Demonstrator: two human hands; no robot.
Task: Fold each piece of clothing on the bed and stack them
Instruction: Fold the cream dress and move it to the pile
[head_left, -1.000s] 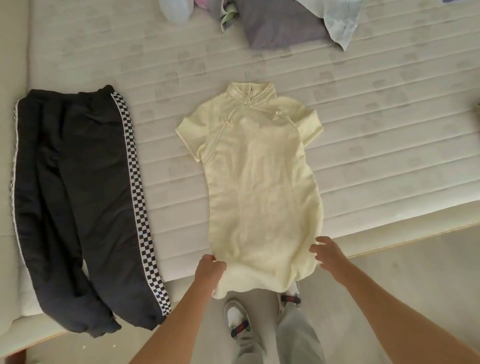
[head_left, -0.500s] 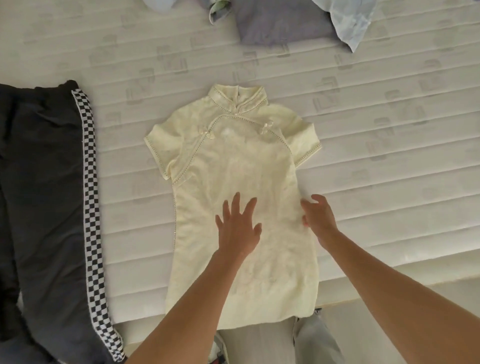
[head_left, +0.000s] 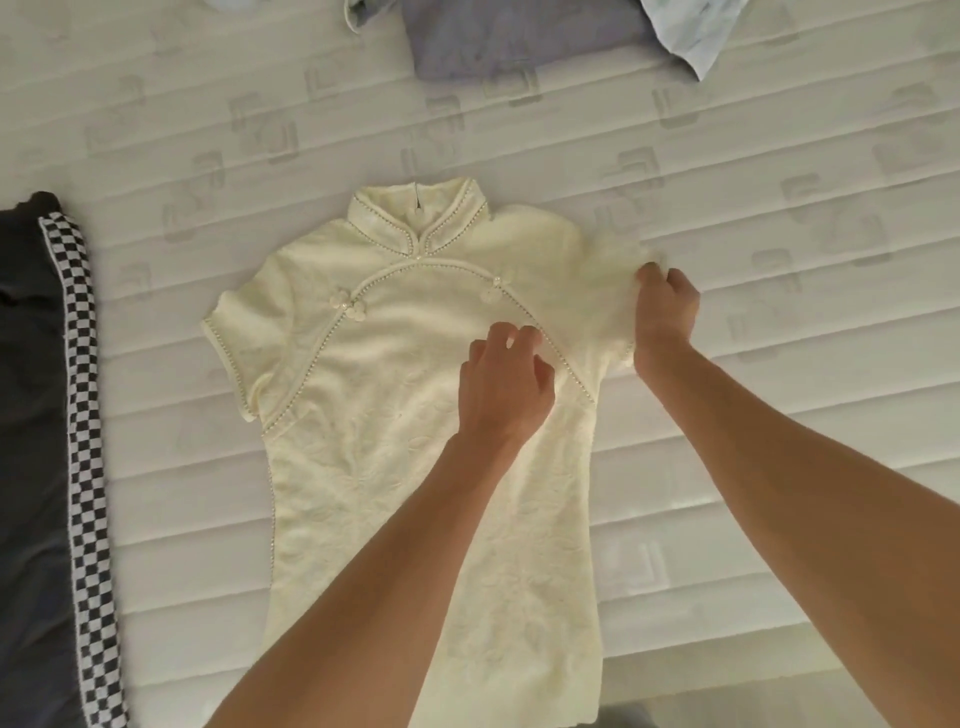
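A cream dress (head_left: 395, 441) lies flat, collar away, on the bed (head_left: 779, 364), where the right hand (head_left: 665, 312) pinches its right sleeve and the left hand (head_left: 501, 384) rests on its chest with fingers loosely curled, beside black trousers (head_left: 36, 467) with a checkered stripe.

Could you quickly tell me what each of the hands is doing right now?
Left hand: fingers curled, resting on the cream dress; grip cannot be told.
Right hand: grips the dress's sleeve.
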